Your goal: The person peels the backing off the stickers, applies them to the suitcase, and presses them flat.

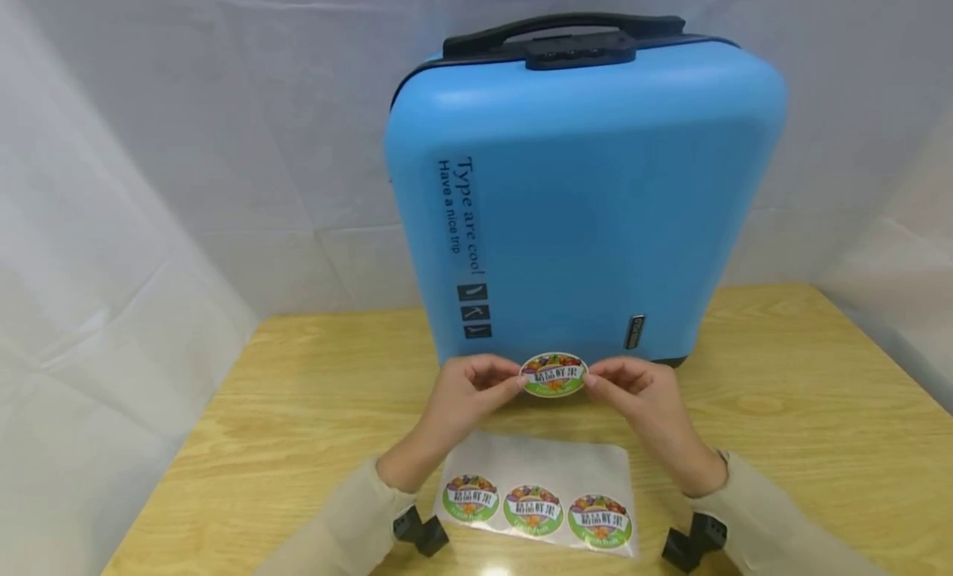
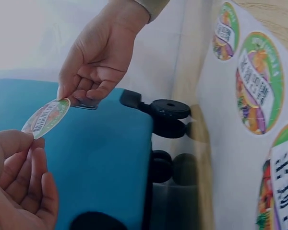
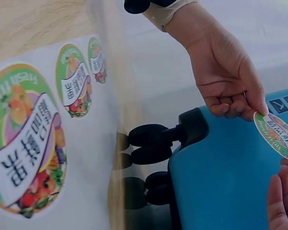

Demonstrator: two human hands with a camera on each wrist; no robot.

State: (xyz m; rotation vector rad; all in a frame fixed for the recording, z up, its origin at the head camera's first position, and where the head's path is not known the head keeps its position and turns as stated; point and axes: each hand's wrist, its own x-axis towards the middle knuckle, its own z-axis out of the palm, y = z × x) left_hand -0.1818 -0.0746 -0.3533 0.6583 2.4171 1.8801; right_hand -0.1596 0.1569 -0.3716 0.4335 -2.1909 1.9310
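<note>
An oval fruit sticker [image 1: 554, 375], printed in green with white lettering, is stretched between both hands in front of the suitcase's lower part. My left hand [image 1: 471, 392] pinches its left end between thumb and forefinger; my right hand [image 1: 646, 398] does likewise at the right end. Behind them a blue suitcase [image 1: 596, 212] stands upright on the table, its black handle on top. Below the hands lies a white backing sheet [image 1: 536, 452] bearing three more such stickers along its near edge. Both wrist views show the pinched sticker [image 2: 47, 117] near the suitcase's blue shell [image 3: 225, 177].
The wooden table [image 1: 313, 394] extends to both sides of the suitcase. White cloth [image 1: 298, 146] hangs behind and at the sides. Black suitcase wheels [image 2: 169, 115] show in the wrist views. Small black blocks [image 1: 420, 532] sit at both wrists.
</note>
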